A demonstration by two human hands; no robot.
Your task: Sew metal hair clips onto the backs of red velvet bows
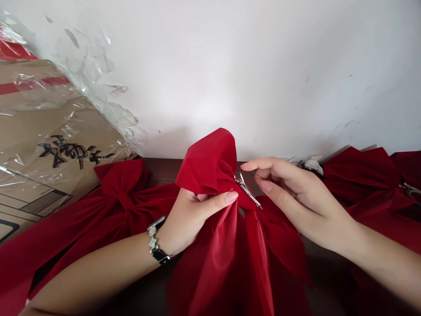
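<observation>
A red velvety bow [212, 162] is gripped in my left hand [192, 213], its thumb pressed on the gathered middle and its long tails hanging down. At that middle lies a silver metal clip [248, 193], slanting down to the right with one arm raised. My right hand [292, 193] is just right of the clip, apart from it. Its index finger reaches toward the bow, while thumb and middle finger are pinched together. A thin dark line shows by those fingers; I cannot make out what it is.
Another red bow [123, 193] lies on the dark table at left, beside a cardboard box [66, 145] with clear plastic wrap [98, 92]. More red bows [362, 175] are piled at right, with a metal item [411, 189] on them. A white wall [230, 66] stands behind.
</observation>
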